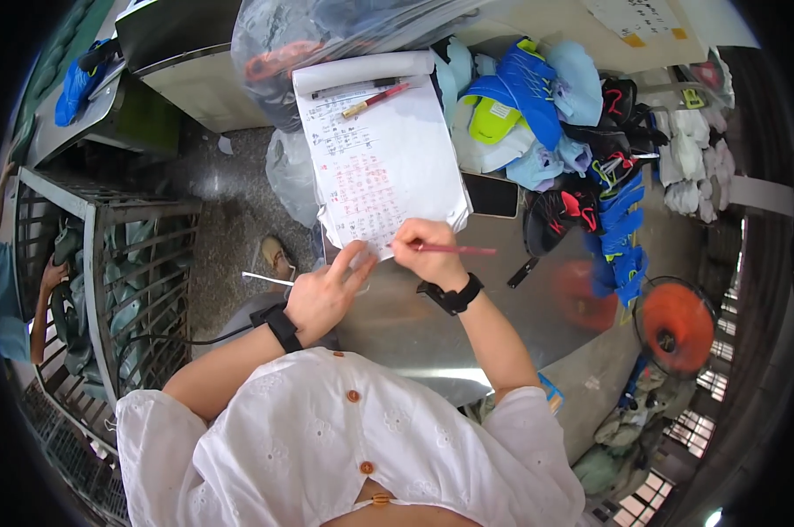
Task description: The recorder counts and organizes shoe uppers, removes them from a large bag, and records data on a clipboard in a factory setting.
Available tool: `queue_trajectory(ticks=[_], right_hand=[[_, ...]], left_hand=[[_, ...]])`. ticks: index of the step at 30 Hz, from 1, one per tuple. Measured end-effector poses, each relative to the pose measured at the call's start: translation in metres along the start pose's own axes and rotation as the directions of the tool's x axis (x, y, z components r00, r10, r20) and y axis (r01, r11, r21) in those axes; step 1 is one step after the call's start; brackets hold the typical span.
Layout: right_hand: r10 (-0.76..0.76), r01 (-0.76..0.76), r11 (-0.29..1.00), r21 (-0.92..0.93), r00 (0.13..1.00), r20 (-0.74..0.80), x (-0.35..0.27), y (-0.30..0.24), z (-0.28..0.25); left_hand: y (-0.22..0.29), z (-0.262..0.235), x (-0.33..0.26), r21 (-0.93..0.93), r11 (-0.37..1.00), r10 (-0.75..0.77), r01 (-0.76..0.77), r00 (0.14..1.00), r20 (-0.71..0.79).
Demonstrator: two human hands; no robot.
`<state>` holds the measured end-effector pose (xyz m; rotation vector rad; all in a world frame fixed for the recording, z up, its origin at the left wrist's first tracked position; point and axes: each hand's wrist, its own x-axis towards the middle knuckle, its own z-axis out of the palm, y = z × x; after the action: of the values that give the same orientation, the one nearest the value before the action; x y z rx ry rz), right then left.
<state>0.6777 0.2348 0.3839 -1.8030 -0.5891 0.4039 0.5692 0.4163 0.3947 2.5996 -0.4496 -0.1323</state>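
Observation:
My right hand (427, 244) grips a red pen (467, 250), its tip end at the lower edge of a pad of paper (419, 167). Rows of black and red handwriting cover the page's left part. My left hand (325, 294) lies against the pad's lower left corner with its fingers stretched out. Beside its back edge sticks out a thin white stick (267, 278); whether the hand holds it is hidden. A red and gold pen (375, 101) and a black pen (355, 89) lie across the top of the pad. Both wrists wear black bands.
Right of the pad are a dark phone (492, 195), blue shoe pieces (527, 83) and a black-and-red shoe (550, 224) on the metal table (397, 325). An orange fan (675, 327) stands right. At left, another person's hand (54, 274) is by a barred cart (142, 213).

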Motion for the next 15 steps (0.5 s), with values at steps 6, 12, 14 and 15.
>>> queue_trajectory(ticks=[6,12,14,15], right_hand=[[0.191,-0.149,0.889,0.433,0.980,-0.054,0.002,-0.002,-0.006],[0.174,-0.054,0.912,0.406,0.948,-0.265,-0.006,-0.022,-0.002],[-0.151,0.170,0.985,0.036,0.941,-0.303,-0.004,-0.038,-0.021],[-0.308,0.289,0.951,-0.110,0.904,-0.295,-0.004,-0.052,-0.032]], left_hand=[[0.000,0.001,-0.004,0.007,1.000,0.012,-0.012,1.000,0.021],[-0.001,-0.006,-0.011,-0.002,0.999,0.054,-0.054,0.996,0.073],[-0.001,-0.006,-0.015,-0.007,0.998,0.068,-0.068,0.995,0.077],[-0.002,-0.005,-0.016,-0.020,0.998,0.053,-0.052,0.997,0.065]])
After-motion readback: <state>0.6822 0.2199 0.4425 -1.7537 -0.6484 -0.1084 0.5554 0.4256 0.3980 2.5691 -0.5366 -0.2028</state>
